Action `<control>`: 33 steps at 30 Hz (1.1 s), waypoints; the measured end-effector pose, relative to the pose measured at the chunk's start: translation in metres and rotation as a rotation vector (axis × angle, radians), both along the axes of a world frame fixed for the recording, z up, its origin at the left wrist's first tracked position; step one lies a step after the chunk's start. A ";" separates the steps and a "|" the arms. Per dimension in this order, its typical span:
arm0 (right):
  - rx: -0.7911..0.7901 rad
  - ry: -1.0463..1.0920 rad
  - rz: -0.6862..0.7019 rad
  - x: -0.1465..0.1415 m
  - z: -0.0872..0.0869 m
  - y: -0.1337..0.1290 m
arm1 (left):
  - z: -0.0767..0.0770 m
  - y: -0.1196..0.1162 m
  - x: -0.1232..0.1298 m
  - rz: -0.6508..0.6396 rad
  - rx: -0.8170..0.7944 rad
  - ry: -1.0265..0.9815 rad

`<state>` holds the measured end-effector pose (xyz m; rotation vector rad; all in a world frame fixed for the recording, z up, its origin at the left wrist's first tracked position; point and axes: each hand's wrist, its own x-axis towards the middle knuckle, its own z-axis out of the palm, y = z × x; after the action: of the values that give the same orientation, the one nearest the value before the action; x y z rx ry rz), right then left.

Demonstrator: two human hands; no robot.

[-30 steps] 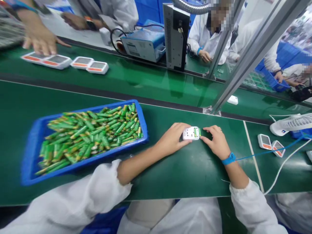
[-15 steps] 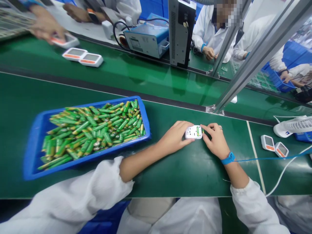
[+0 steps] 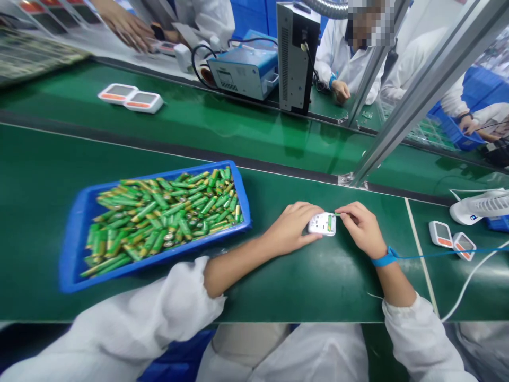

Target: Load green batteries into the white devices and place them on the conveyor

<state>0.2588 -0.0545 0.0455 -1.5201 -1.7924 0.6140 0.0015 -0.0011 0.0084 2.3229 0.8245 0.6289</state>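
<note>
A small white device [image 3: 323, 224] lies back side up on the green bench, a green battery [image 3: 330, 223] in its open compartment. My left hand [image 3: 296, 225] grips the device by its left end between thumb and fingers. Just right of the device, my right hand [image 3: 361, 228] pinches another green battery [image 3: 339, 214], mostly hidden by the fingertips. A blue wristband [image 3: 385, 258] with a cord is on my right wrist. To the left stands a blue bin [image 3: 71, 239] heaped with green and gold batteries [image 3: 159, 212].
Two white devices [image 3: 143, 102] rest on the green strip beyond the bench. Two more [image 3: 440, 234] lie at the right, near a white cable. A metal post [image 3: 397, 116] rises at the bench's back edge. Co-workers' hands [image 3: 123, 26] show across the strip.
My right hand has drawn slightly away from the device, and its battery shows more clearly. A co-worker's hand at the upper left has left the strip, and the device under it is gone from there.
</note>
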 end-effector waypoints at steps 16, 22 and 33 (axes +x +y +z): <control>-0.013 -0.005 -0.108 -0.022 -0.012 -0.006 | 0.003 -0.002 0.002 -0.009 -0.018 0.004; 0.041 -0.286 0.010 -0.017 -0.007 -0.018 | 0.005 -0.005 0.003 0.060 0.006 0.033; 0.044 -0.654 0.131 -0.025 -0.010 -0.046 | 0.002 -0.006 0.003 0.071 0.049 0.055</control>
<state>0.2341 -0.1008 0.0357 -1.7048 -2.3814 0.1269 0.0042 -0.0066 0.0104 2.3730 0.9299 0.6244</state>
